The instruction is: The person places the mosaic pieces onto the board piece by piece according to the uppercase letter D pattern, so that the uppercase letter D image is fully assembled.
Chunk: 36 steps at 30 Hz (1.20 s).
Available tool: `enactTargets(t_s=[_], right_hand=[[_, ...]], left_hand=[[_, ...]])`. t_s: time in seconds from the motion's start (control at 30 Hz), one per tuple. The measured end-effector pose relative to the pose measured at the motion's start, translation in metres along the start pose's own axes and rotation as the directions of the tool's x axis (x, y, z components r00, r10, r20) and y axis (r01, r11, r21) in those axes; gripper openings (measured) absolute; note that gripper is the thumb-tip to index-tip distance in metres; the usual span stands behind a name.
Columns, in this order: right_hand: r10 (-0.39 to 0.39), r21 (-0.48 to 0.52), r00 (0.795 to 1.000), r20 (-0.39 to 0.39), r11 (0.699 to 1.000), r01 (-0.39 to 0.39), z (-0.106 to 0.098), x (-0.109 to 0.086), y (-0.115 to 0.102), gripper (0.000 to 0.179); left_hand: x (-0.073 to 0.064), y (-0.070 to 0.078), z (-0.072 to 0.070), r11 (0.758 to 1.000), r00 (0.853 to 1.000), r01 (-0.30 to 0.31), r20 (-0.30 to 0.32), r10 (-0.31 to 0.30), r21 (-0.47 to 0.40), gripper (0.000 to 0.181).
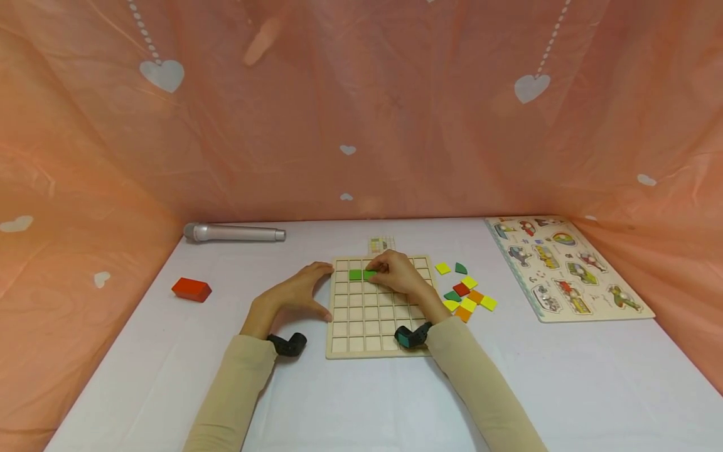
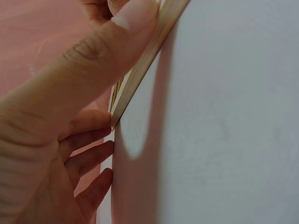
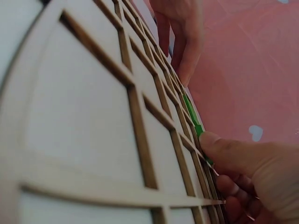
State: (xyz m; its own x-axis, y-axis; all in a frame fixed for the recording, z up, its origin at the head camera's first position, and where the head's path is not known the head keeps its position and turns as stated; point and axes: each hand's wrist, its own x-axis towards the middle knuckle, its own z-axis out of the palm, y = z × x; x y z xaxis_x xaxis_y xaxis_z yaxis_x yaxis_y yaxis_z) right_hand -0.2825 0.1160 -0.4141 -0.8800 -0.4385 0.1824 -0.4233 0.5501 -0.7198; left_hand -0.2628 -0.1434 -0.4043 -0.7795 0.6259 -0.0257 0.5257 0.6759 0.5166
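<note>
A pale wooden grid board point(image 1: 356, 328) lies flat on the white table. One green square tile point(image 1: 354, 275) sits in a cell of the second row. Just to its right, my right hand point(image 1: 398, 274) pinches another green tile point(image 1: 369, 275) between thumb and fingers, low over the neighbouring cell. In the right wrist view the thumb point(image 3: 224, 147) presses at this tile's edge. My left hand point(image 1: 302, 291), thumb and fingers spread apart, touches the board's left side; the left wrist view has the thumb point(image 2: 88, 60) against the wooden edge and the fingers near the corner.
Loose yellow, orange, red and green tiles point(image 1: 467, 304) lie right of the board. A small pattern card point(image 1: 381, 243) is behind it. A picture puzzle board point(image 1: 565, 267) lies far right; a silver microphone point(image 1: 237, 233) and a red block point(image 1: 191, 289) are at left.
</note>
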Motion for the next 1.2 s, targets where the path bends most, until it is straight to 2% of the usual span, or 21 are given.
enactTargets(t_s=[0.1, 0.27, 0.4, 0.5, 0.63, 0.83, 1.0, 1.2], right_hand=[[-0.01, -0.022, 1.0, -0.01, 1.0, 0.009, 0.001, 0.001, 0.001, 0.018], [0.004, 0.006, 1.0, -0.014, 1.0, -0.004, 0.002, 0.0, 0.001, 0.017], [0.023, 0.034, 1.0, 0.015, 0.999, -0.024, -0.001, 0.0, 0.0, 0.017], [0.002, 0.047, 0.999, 0.033, 0.999, -0.004, -0.008, -0.001, 0.001, 0.019], [-0.027, 0.048, 1.0, -0.003, 0.998, 0.028, -0.024, -0.005, 0.005, 0.022], [-0.031, 0.088, 0.997, -0.076, 0.995, 0.037, -0.06, -0.017, 0.016, 0.025], [-0.025, 0.129, 0.999, -0.042, 0.991, 0.03, -0.088, -0.036, 0.037, 0.03], [0.034, 0.102, 0.999, -0.005, 0.994, -0.033, -0.112, -0.057, 0.059, 0.033]], left_hand=[[0.0, 0.0, 0.0, 1.0, 1.0, 0.001, 0.003, -0.001, 0.003, 0.102], [-0.001, 0.001, -0.001, 1.0, 1.0, 0.002, 0.004, -0.002, 0.005, 0.102], [-0.001, 0.001, -0.001, 1.0, 1.0, 0.014, 0.009, -0.014, 0.003, 0.103], [0.0, 0.0, 0.0, 1.0, 1.0, 0.022, 0.013, -0.022, 0.006, 0.103], [0.001, -0.001, 0.0, 1.0, 1.0, 0.02, 0.01, -0.02, 0.016, 0.104], [0.0, -0.001, 0.0, 1.0, 1.0, 0.014, -0.001, -0.014, 0.018, 0.105], [0.0, -0.002, 0.001, 1.0, 1.0, 0.003, 0.006, -0.003, 0.015, 0.105], [-0.001, 0.001, -0.001, 1.0, 1.0, 0.01, 0.008, -0.01, 0.004, 0.104]])
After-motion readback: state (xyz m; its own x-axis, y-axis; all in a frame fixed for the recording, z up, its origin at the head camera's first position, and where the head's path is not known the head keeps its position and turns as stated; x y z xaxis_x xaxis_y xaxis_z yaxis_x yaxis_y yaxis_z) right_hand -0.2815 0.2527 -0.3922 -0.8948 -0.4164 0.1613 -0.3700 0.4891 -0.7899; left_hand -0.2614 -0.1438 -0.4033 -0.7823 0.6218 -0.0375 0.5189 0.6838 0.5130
